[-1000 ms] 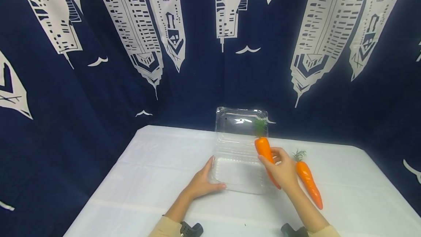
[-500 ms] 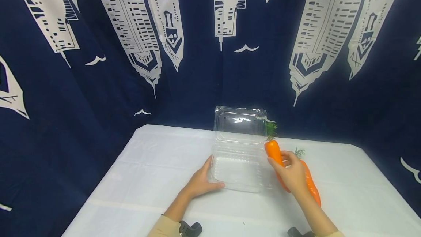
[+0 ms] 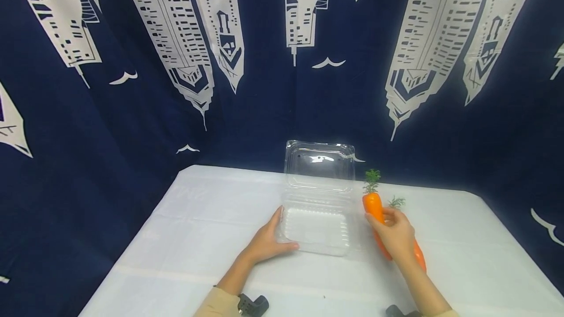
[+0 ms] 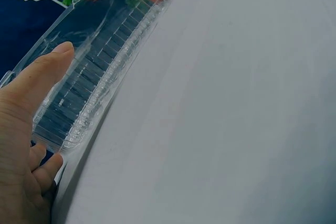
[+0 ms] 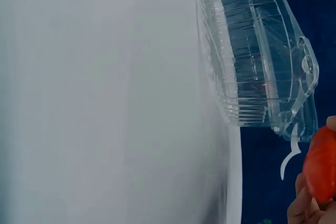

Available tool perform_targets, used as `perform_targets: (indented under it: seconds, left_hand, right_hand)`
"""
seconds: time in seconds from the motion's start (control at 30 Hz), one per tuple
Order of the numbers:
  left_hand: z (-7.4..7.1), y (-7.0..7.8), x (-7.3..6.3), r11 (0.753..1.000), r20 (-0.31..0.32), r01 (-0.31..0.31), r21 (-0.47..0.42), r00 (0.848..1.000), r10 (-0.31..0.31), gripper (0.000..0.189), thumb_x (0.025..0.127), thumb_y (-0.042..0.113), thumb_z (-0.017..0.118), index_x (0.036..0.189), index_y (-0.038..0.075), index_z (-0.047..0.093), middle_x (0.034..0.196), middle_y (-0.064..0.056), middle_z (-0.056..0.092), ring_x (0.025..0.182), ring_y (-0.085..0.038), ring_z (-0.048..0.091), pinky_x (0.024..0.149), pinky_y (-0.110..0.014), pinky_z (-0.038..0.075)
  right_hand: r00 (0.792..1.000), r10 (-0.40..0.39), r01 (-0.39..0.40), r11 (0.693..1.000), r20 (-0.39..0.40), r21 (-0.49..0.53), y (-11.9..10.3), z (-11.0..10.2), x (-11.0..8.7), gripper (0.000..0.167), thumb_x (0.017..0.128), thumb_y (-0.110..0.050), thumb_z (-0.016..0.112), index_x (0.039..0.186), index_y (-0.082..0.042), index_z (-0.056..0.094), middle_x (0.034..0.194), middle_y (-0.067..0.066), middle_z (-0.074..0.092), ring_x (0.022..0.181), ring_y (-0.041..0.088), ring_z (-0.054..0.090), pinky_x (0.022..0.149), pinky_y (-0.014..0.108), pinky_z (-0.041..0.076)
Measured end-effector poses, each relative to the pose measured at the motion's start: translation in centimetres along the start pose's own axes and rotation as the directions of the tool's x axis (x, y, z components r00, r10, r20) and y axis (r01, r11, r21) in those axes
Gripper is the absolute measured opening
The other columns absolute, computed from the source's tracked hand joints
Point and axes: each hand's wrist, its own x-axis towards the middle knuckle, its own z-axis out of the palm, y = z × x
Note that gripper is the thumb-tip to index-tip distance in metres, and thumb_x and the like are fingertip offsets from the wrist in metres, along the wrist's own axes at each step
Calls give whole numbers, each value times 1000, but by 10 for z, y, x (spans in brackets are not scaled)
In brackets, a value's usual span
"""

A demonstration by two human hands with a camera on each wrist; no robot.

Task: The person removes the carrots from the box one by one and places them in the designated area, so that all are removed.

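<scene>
A clear plastic clamshell container [image 3: 315, 247] stands on the white table with its lid raised behind it. My left hand [image 3: 266, 243] holds its near left corner, thumb along the front; in the left wrist view the thumb [image 4: 55, 64] lies across the container's wall [image 4: 100, 72]. Just right of the container, my right hand [image 3: 398, 237] pinches an orange carrot [image 3: 372, 204] with a green top, tilted with its tip toward me. A second carrot [image 3: 419, 257] lies partly hidden behind that hand. In the right wrist view only the held carrot's rounded end [image 5: 320, 166] shows.
The white-covered table [image 3: 185, 229] ends at a dark blue curtain [image 3: 260, 116] printed with white buildings. The container's lid [image 3: 320, 160] stands up against that background at the table's far edge.
My right hand has carried the carrot to the right, from over the container's right side to beside it, now overlapping the second carrot. The left hand keeps its hold on the container.
</scene>
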Motion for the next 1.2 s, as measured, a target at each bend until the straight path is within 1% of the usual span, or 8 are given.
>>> perform_targets:
  seconds: [0.1, 0.2, 0.3, 0.5, 0.7, 0.8, 0.97, 1.2]
  left_hand:
    - [1, 1, 0, 1000, 0, -1, -6, 1000, 1, 117, 71, 52, 82, 156, 7, 16, 154, -22, 31, 138, -42, 34, 109, -58, 31]
    - [2, 2, 0, 1000, -1, 4, -9, 1000, -4, 117, 71, 52, 82, 156, 7, 15, 154, -22, 30, 137, -42, 34, 109, -59, 31]
    - [2, 2, 0, 1000, -3, 9, -8, 1000, -9, 118, 70, 53, 82, 156, 8, 15, 154, -22, 30, 138, -42, 34, 109, -59, 31]
    - [3, 2, 1, 1000, -5, 6, -16, 1000, -6, 119, 70, 53, 82, 157, 8, 15, 154, -22, 29, 138, -42, 34, 109, -59, 31]
    - [2, 0, 0, 1000, -9, 10, -13, 1000, -11, 118, 70, 53, 82, 157, 8, 16, 154, -22, 29, 138, -42, 33, 109, -59, 31]
    - [2, 0, 0, 1000, -6, 9, -12, 1000, -9, 118, 70, 53, 82, 157, 8, 16, 154, -22, 29, 138, -42, 33, 109, -59, 30]
    - [2, 1, -1, 1000, -8, -5, -10, 1000, 4, 118, 70, 52, 82, 156, 6, 16, 154, -22, 29, 138, -42, 33, 109, -59, 30]
    - [4, 0, 0, 1000, -12, -9, -14, 1000, 8, 117, 71, 52, 82, 156, 6, 16, 154, -22, 30, 138, -42, 34, 108, -59, 31]
  right_hand:
    - [1000, 12, -12, 1000, 2, 9, 4, -1, 0, 57, 87, -34, 74, 124, 5, 56, 113, 25, 60, 92, 34, 60, 64, 19, 49]
    - [1000, 0, 0, 1000, 5, -9, 9, -1, 0, 52, 88, -31, 73, 121, 6, 57, 110, 26, 61, 90, 34, 61, 64, 21, 49]
    - [999, -3, 5, 999, 32, -52, 13, -2, 0, 51, 88, -32, 72, 119, 7, 58, 110, 28, 62, 93, 36, 62, 69, 27, 49]
    - [996, 20, -11, 995, 91, -99, 23, 0, 5, 60, 89, -38, 70, 121, 11, 55, 114, 31, 60, 99, 38, 59, 77, 39, 50]
    - [990, 28, -11, 993, 140, -119, 28, 1, 5, 65, 90, -38, 69, 123, 15, 51, 119, 35, 57, 106, 45, 56, 87, 52, 49]
    - [986, 24, 1, 988, 162, -153, 31, 2, 6, 63, 89, -36, 69, 120, 16, 52, 117, 37, 56, 105, 46, 56, 88, 55, 48]
    - [984, 16, 22, 978, 179, -207, 34, 3, 7, 58, 88, -33, 70, 115, 16, 54, 112, 37, 58, 99, 45, 58, 86, 56, 49]
    - [979, 7, 46, 966, 202, -255, 35, 5, 6, 56, 86, -32, 72, 111, 15, 55, 102, 30, 63, 88, 37, 60, 81, 52, 51]
